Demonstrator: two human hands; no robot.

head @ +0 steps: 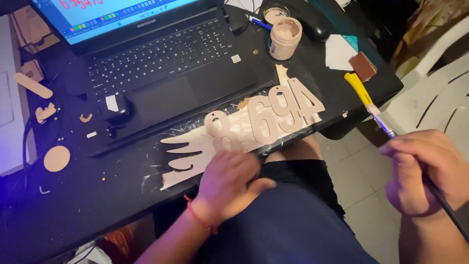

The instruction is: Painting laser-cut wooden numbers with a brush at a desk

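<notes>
Broadly, a black desk [97, 205] carries an open laptop [161, 58] at the back and, along its near edge, a flat wooden cutout [244, 132] shaped as a wing with raised digits, its long axis running from lower left up to the right. Beyond it stands an open jar of beige paint [285, 38], with a yellow-handled tool [358, 88] off to the right. The left hand [229, 186] lies on the cutout's near edge, fingers loosely curled and pressing it down. The right hand [425, 171], off the desk, has its fingers clenched on a thin paintbrush [386, 126] whose tip points up-left toward the digits.
</notes>
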